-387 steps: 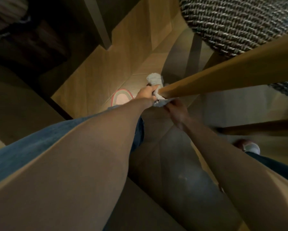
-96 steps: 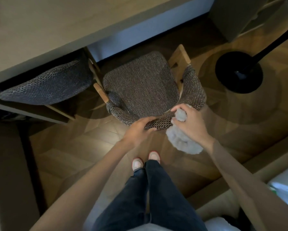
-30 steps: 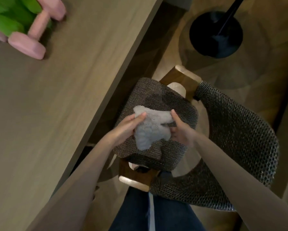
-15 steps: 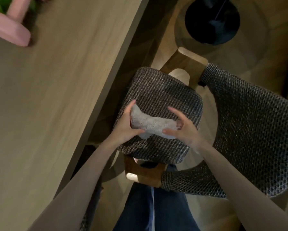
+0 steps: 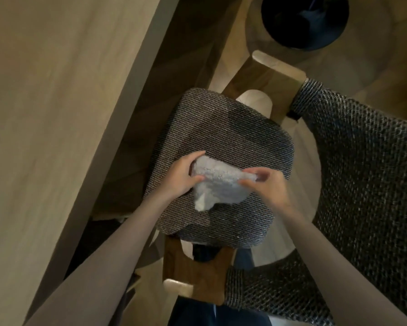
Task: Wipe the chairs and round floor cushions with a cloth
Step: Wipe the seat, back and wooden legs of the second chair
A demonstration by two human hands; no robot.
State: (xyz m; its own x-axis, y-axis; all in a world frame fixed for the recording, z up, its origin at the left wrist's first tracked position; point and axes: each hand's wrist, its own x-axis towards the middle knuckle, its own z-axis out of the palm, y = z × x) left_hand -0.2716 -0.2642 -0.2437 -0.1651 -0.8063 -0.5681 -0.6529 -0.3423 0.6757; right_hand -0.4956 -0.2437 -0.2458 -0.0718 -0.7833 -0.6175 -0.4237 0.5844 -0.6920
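Running down left side, pale wood desk [image 5: 56,114]; herringbone floor [image 5: 374,67] beyond, black round base [image 5: 303,22] at top. Chair seat [image 5: 233,137] sat just beside desk edge; woven backrest [image 5: 362,184] curved round right, open gap between. Cloth [image 5: 219,184] white, fluffy, crumpled, over seat middle: left hand [image 5: 181,177] pinched its left end, right hand [image 5: 266,187] its right end.

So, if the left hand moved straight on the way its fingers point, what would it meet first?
The cloth, which the left hand grips; beyond that, probably the right hand at the other end.
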